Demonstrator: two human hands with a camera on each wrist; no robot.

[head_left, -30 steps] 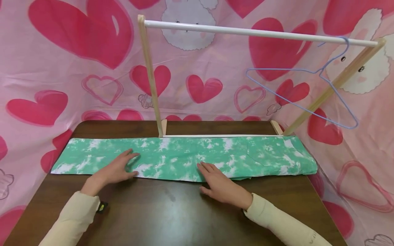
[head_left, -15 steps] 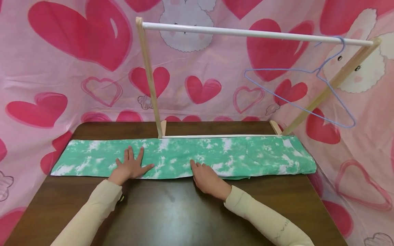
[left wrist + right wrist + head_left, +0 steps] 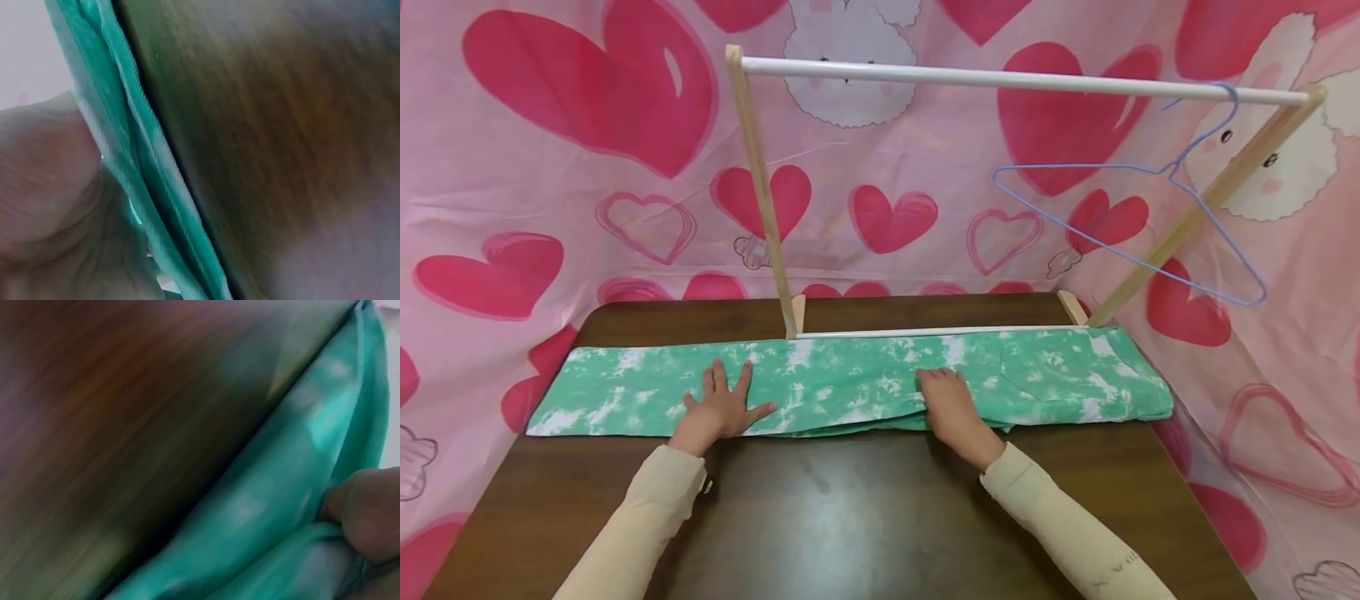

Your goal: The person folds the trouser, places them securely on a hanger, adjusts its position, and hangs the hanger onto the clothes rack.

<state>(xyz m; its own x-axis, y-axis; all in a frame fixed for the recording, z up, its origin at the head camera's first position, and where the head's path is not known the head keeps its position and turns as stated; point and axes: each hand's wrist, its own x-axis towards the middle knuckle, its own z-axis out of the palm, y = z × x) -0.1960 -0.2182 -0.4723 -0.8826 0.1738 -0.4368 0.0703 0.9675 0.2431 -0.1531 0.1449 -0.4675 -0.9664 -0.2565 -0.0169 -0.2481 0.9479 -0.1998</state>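
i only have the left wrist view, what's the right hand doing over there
Observer: The right hand grips the near edge of the green and white cloth.
Operator: ok and the left hand, fingers spread or bunched, i only see a bit of it
Observer: In the head view the fingers of the left hand are spread on top of the cloth.
Operator: anything standing past the far edge
Observer: Yes, a rack, with a blue hanger hanging from its top bar.
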